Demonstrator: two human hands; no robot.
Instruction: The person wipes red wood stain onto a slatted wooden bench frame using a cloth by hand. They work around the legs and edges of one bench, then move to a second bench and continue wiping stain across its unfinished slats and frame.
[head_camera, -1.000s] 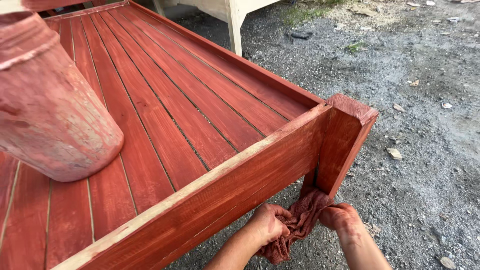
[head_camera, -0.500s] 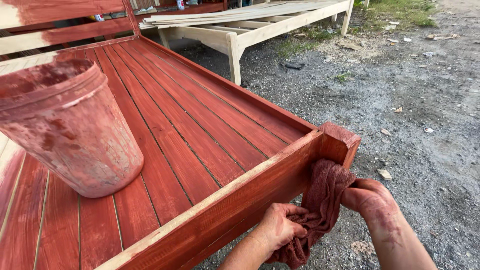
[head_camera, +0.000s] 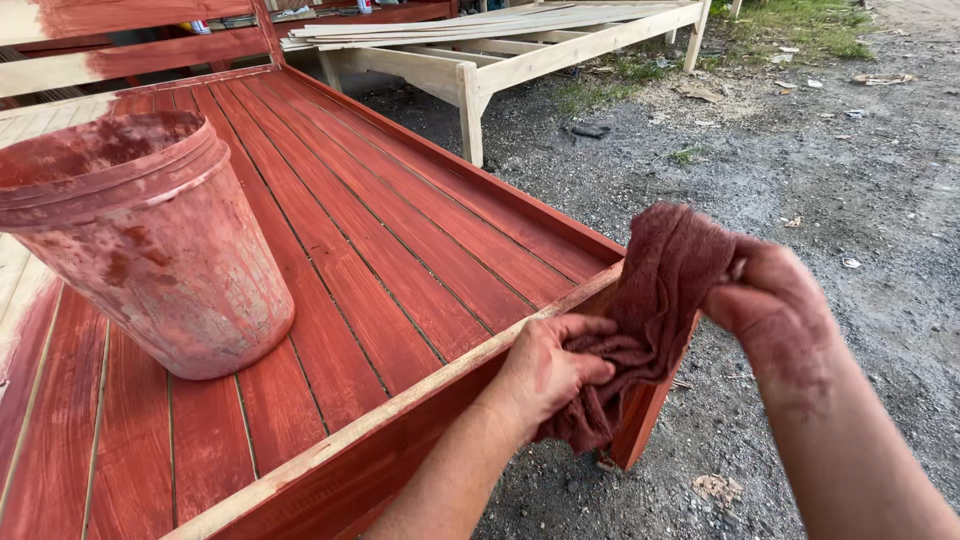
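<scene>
A red-stained rag (head_camera: 660, 300) hangs between both hands, in front of the near corner of a red-stained wooden slatted frame (head_camera: 400, 260). My left hand (head_camera: 545, 368) grips the rag's lower part, just past the frame's pale top rail (head_camera: 400, 405). My right hand (head_camera: 775, 305), smeared with red stain, holds the rag's upper end, raised above the corner post (head_camera: 640, 420). A stain-smeared plastic bucket (head_camera: 150, 245) stands on the slats at the left, well apart from both hands.
Gravel ground (head_camera: 800, 180) lies to the right of the frame. An unstained pale wooden frame (head_camera: 500, 45) stands at the back. Unpainted pale slats (head_camera: 30, 115) remain at the frame's far left. Grass and scattered debris sit at the top right.
Both hands have lifted the rag from low beside the corner post up to above the frame's rail. The camera view has tilted upward, showing more of the bucket and the yard.
</scene>
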